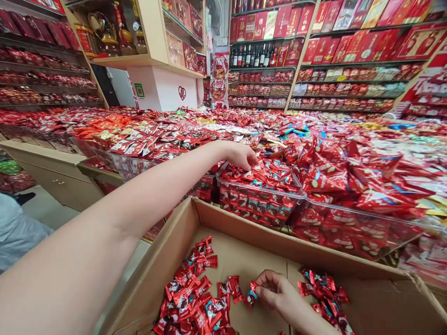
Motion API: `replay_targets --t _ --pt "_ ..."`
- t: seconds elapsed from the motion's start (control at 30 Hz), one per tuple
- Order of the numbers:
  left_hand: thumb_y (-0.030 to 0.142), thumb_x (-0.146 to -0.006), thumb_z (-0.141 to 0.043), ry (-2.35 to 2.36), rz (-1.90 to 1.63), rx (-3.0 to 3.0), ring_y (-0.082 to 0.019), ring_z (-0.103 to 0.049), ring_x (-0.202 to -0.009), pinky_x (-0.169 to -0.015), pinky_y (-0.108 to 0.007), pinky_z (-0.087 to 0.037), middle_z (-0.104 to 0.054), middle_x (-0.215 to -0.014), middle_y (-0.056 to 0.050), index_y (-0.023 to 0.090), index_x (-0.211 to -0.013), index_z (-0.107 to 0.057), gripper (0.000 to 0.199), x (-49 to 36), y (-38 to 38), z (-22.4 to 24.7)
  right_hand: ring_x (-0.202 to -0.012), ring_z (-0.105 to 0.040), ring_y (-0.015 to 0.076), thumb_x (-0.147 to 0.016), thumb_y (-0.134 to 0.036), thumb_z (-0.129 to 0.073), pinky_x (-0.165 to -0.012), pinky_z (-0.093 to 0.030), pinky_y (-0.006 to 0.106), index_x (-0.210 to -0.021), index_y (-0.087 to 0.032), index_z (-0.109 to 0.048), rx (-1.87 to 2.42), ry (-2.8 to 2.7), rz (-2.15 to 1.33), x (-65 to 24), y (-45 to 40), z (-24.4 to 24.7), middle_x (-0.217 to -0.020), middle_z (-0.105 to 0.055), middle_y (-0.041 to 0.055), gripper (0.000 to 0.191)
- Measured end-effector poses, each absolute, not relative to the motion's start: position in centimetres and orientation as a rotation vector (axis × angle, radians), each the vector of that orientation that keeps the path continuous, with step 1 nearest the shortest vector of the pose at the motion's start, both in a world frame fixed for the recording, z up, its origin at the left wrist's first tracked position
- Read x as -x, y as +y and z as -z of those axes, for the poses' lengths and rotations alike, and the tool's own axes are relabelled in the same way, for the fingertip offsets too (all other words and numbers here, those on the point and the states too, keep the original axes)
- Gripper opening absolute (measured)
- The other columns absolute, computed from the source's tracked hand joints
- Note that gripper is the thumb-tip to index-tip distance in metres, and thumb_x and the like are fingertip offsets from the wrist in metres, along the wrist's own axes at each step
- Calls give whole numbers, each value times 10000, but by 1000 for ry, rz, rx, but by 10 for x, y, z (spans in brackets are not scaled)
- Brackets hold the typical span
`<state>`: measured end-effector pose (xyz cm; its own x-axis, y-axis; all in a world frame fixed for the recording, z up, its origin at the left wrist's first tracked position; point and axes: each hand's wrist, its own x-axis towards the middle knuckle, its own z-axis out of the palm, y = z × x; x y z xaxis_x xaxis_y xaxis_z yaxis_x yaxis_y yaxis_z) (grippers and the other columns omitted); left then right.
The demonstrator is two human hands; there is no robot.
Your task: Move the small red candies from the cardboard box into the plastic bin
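My left hand (241,155) reaches out over a clear plastic bin (260,191) heaped with small red-wrapped candies (275,176). Its fingers are curled down at the top of the heap, and whatever they may hold is hidden. Low inside a cardboard box (240,222), my right hand (277,291) pinches one red and blue wrapped candy (252,294) between thumb and finger. Left of it on the box floor lies a loose pile of the same candies (195,298). A smaller group of candies (324,291) lies right of that hand, partly behind the forearm.
Right of the bin stands another clear bin (356,223) of larger red packets. Heaps of wrapped sweets (167,132) spread behind. Shelves with red gift boxes (272,23) and bottles (256,56) line the back wall. A wooden cabinet (56,179) is at left.
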<state>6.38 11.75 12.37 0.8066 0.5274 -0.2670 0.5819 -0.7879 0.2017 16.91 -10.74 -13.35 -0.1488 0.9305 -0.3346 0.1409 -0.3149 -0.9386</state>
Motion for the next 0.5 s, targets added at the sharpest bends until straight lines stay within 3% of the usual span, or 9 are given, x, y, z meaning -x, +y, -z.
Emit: replay_targets --t 0.5 --pt "237 -592 -622 737 216 -2747 -121 -534 -729 -639 -212 -384 -605 -869 -32 154 -1071 -515 497 -56 108 -123 -463 -347 80 -592 -317 -539 -456 -246 224 -604 -159 -449 1394 -1249 -1569 -160 -101 167 -515 -434 -41 182"
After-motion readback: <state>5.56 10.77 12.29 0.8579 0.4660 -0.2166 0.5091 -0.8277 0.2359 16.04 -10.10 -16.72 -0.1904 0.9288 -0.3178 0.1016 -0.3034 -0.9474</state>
